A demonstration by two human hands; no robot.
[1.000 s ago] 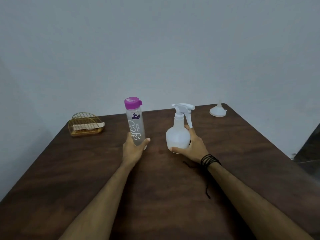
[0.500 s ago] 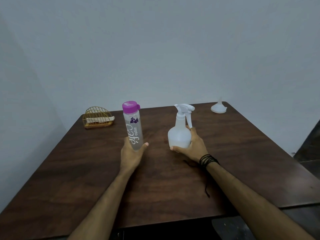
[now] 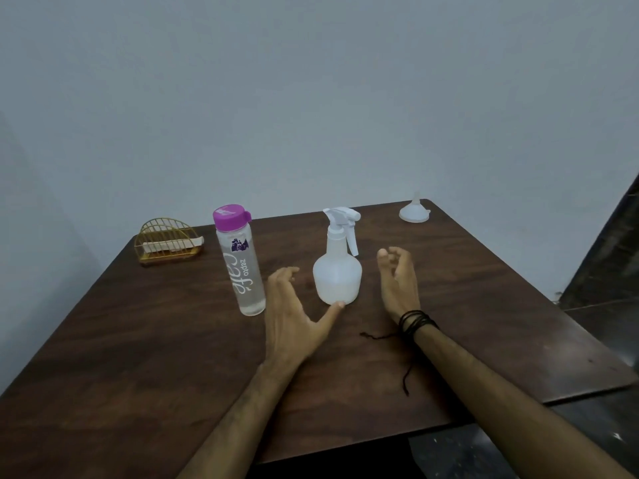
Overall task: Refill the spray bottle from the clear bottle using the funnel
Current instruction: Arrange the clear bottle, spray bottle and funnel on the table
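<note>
the refill looks barely begun: the translucent, bulbous spray bottle (image 3: 337, 276) stands capped at mid-table between both hands. the left hand (image 3: 294, 314) has fingers spread, thumb tip at its base; the right hand (image 3: 397, 281) is loosely curled, holding nothing. the next move likely calls for unscrewing the trigger head. the cylindrical clear bottle (image 3: 242, 267) with glossy magenta cap stands left; the white funnel (image 3: 414, 212) sits upturned at the far corner.

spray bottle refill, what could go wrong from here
1. The white plastic spray bottle has its trigger head on; pouring cannot start until it is unscrewed.
2. The white funnel sits at the far right corner of the table, a long reach.
3. The tall clear bottle with the purple cap stands unheld and could tip.
</note>
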